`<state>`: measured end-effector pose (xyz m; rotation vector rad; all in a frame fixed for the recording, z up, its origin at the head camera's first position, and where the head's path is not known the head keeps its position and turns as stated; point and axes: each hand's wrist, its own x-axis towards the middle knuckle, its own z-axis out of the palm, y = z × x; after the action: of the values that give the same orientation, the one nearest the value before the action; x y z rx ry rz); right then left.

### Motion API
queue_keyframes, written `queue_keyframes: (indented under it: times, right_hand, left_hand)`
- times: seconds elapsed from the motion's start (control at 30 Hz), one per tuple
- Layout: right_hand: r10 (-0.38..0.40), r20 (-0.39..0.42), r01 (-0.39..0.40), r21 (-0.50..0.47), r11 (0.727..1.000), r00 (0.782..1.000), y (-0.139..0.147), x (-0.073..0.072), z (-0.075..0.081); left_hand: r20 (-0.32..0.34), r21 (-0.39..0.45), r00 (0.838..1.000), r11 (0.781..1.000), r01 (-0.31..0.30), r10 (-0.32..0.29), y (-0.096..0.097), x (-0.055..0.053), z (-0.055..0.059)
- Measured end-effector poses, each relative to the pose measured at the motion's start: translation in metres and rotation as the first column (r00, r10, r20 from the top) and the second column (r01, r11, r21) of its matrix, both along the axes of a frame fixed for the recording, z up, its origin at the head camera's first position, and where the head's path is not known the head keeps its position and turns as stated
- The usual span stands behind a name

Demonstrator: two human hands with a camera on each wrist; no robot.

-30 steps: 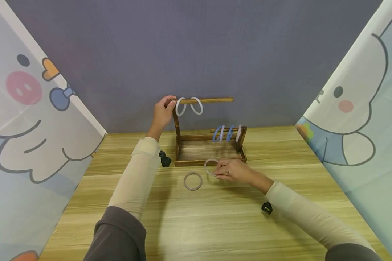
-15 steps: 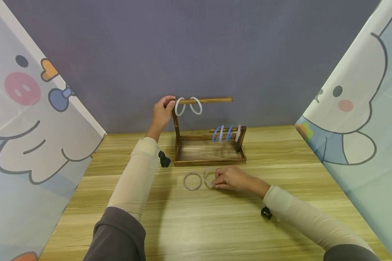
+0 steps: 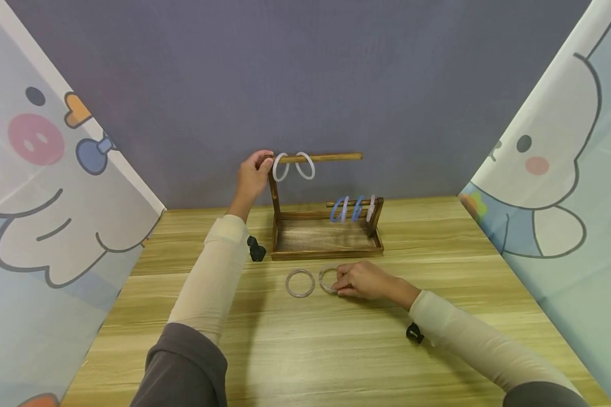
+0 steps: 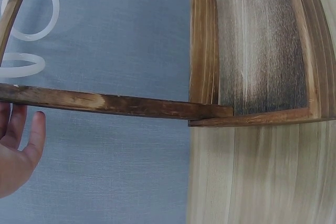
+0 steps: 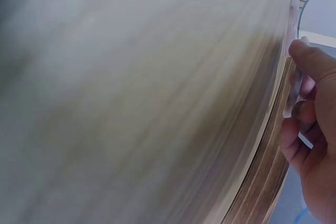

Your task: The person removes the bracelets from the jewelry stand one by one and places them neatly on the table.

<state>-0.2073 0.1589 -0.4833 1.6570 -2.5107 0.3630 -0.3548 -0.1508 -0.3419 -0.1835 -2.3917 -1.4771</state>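
My left hand (image 3: 253, 174) grips the upper left end of a dark wooden bangle rack (image 3: 328, 254), where the tall post meets the top bar. Two white bangles (image 3: 306, 166) hang from that bar near this hand; the left wrist view shows the post (image 4: 121, 104) above the fingers. Low over the table in front of the rack, my right hand (image 3: 365, 280) pinches a pale translucent bangle (image 3: 323, 281) by its right side. Whether this bangle touches the table is unclear. Another clear bangle (image 3: 300, 296) lies flat just left of it.
Several blue and pale pink bangles (image 3: 357, 209) hang on the rack's short lower bar at right. A small black object (image 3: 257, 249) stands left of the rack, and another black object (image 3: 414, 333) lies beside the right forearm. A grey wall rises behind the wooden table (image 3: 315, 350).
The right hand has brought its bangle down and toward me, from the rack's front edge to beside the bangle on the table. My left hand keeps its place on the rack.
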Motion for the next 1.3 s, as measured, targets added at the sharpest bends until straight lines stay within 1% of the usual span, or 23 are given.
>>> queue_keyframes:
  times: [0.17, 0.37, 0.6, 0.93, 1.3]
  right_hand:
    - [0.008, 0.024, -0.008, 0.014, 1.000, 1.000, 0.0000, -0.0009, 0.0000]
    - [-0.013, 0.046, 0.010, 0.053, 0.999, 0.999, -0.0004, -0.0016, -0.0011]
    - [-0.013, 0.069, 0.010, 0.035, 0.999, 0.998, -0.0003, -0.0015, -0.0006]
    - [-0.037, 0.157, 0.032, 0.034, 0.999, 0.987, -0.0017, -0.0013, 0.0030]
    - [-0.012, 0.185, 0.009, 0.021, 1.000, 0.983, -0.0013, -0.0038, 0.0037]
  left_hand:
    - [-0.003, -0.005, 1.000, 1.000, -0.004, 0.004, -0.0006, -0.0009, -0.0004]
    - [-0.004, -0.008, 1.000, 1.000, 0.005, -0.005, -0.0005, -0.0007, -0.0007]
    - [0.001, -0.001, 1.000, 1.000, 0.010, -0.010, -0.0010, -0.0014, -0.0009]
    - [0.001, -0.005, 1.000, 1.000, 0.009, -0.009, -0.0015, -0.0016, -0.0012]
    - [0.015, -0.014, 1.000, 1.000, 0.004, -0.004, -0.0021, -0.0030, -0.0017]
